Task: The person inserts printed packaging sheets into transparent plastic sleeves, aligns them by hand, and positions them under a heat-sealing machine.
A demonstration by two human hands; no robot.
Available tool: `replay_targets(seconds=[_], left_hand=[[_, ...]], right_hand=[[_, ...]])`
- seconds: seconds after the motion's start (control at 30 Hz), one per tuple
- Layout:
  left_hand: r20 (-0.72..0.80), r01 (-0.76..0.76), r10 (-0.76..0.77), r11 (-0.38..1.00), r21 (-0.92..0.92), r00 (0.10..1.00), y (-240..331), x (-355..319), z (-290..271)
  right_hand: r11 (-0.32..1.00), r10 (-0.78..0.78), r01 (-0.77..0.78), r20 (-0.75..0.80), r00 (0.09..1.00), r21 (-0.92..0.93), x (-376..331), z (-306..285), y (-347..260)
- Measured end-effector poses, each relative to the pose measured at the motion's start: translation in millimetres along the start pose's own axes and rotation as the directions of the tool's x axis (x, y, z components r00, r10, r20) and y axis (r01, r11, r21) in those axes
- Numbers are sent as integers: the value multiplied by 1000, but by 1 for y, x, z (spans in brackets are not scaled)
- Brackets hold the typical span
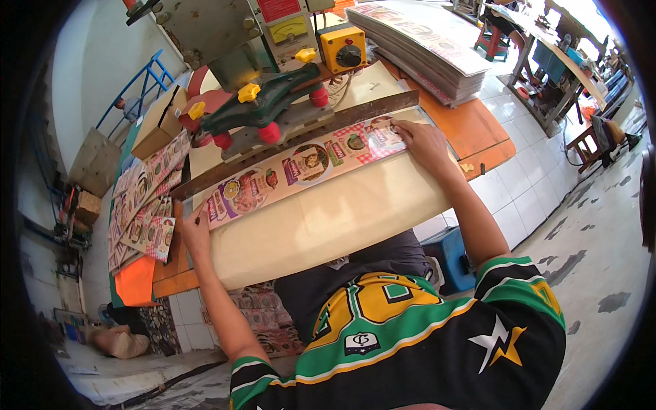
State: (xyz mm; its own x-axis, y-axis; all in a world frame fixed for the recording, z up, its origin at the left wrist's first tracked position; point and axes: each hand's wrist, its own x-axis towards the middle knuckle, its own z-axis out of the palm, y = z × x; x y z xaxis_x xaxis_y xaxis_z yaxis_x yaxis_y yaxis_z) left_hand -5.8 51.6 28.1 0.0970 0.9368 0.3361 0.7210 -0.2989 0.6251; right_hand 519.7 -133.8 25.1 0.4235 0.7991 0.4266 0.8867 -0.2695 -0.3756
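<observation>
- Glossy printed plastic: a long strip of colourful food-packet film [301, 167] lies across a cream, cloth-covered bench [328, 219], running from about 8 o'clock up to 2 o'clock in the view.
- The strip's far edge sits just under the dark metal bar [294, 147] of a press with a green clamp and red and yellow knobs [263, 102]; judging by this, the strip is lined up but not yet pressed.
- Finished-looking sheets [143, 205] are piled at 9 o'clock; a taller stack of printed sheets [424, 48] waits at 1 o'clock, so much work seems left.
- The left hand [195, 232] rests at the strip's near-left end, its grip flat, fingers apart and pressing down on the film's corner.
- The right hand [424, 143] lies at the strip's right end, palm down, fingers spread on the film, holding it down rather than pinching it.
</observation>
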Motion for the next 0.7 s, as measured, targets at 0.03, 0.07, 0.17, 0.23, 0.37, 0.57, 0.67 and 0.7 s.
replay_targets(seconds=[0.03,0.07,0.17,0.23,0.37,0.57,0.67,0.7], left_hand=[[7,-9,9,1000,-15,1000,1,0,0],[14,-19,19,999,-30,1000,2,0,1],[29,-7,7,1000,0,1000,-1,1,1],[25,-15,14,1000,7,1000,-4,2,1],[16,-36,35,999,19,999,-7,3,2],[3,-28,28,1000,12,1000,1,0,2],[43,-41,38,998,55,998,-8,4,2],[42,-41,39,998,54,998,-11,4,3]], right_hand=[[1000,-1,1,1,1000,0,0,1,1],[1000,11,-11,5,1000,5,0,2,3],[1000,27,-27,7,1000,7,1,2,2],[999,31,-31,5,999,5,1,2,2],[999,34,-34,7,999,3,2,3,2],[999,19,-18,-11,1000,27,2,6,7],[999,6,-5,-30,1000,37,1,6,10],[999,11,-10,-32,999,31,1,7,11]])
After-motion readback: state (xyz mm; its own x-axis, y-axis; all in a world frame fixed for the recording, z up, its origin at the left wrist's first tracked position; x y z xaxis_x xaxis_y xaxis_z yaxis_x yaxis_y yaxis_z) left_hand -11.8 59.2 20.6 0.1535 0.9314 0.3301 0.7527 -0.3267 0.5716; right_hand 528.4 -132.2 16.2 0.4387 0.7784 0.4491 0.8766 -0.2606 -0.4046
